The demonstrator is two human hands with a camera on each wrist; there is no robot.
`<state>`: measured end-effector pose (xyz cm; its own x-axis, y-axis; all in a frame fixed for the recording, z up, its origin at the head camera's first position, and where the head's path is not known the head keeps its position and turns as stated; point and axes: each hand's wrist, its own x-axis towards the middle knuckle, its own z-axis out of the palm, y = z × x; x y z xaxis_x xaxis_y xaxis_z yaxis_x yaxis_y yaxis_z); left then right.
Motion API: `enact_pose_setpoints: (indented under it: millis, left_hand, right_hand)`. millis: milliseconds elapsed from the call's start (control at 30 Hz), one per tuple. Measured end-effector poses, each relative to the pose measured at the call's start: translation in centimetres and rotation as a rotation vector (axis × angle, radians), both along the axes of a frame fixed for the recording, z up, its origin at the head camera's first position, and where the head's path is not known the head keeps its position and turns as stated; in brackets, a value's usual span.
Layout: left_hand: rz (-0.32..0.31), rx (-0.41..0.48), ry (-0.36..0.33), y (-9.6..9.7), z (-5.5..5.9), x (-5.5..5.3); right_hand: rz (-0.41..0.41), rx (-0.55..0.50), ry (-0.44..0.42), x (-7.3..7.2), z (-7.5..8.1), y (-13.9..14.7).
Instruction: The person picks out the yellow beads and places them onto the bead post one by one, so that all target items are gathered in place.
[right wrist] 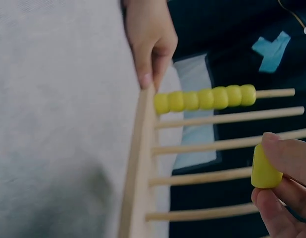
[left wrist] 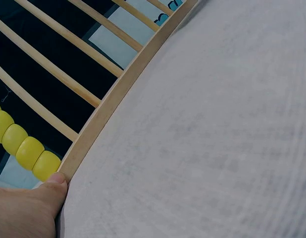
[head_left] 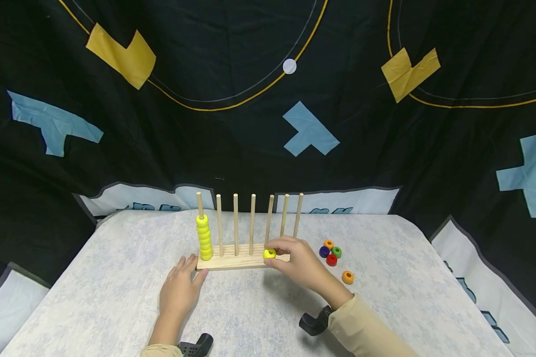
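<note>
A wooden peg rack [head_left: 230,264] with a row of upright pegs stands on the table. Its leftmost peg carries a stack of several yellow beads [head_left: 204,238]; bare wood shows at that peg's top. My left hand [head_left: 177,292] holds the left end of the base, thumb [left wrist: 56,186] at the front edge. In front of the pegs on the right side, my right hand [head_left: 297,260] pinches one yellow bead [right wrist: 266,167] between thumb and fingers. The right wrist view shows this bead held apart from the stacked ones.
Right of the rack lie loose beads: a cluster of orange [head_left: 328,244], dark blue [head_left: 324,252], green [head_left: 337,252] and red [head_left: 332,260], with another orange bead [head_left: 348,277] nearer. A black curtain [head_left: 250,158] hangs behind the pale table [head_left: 129,267].
</note>
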<state>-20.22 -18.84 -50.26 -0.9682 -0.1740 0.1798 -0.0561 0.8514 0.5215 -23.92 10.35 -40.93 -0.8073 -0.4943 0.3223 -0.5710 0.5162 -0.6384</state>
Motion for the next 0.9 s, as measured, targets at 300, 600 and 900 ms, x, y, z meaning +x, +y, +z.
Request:
enact_pose_setpoints:
  millis: [300,600,900]
  left_hand:
    - [0.002,0.007,-0.007,-0.1,0.1,0.1]
    - [-0.002,0.010,-0.013,-0.2,0.0,0.1]
    - [-0.002,0.003,-0.007,-0.1,-0.2,-0.1]
  right_hand:
    - [0.048,-0.037,0.092,-1.0,3.4,-2.4]
    - [0.014,-0.088,0.200,-2.2,6.2,-3.8]
    - [-0.016,-0.093,0.293,-3.9,8.5,-4.9]
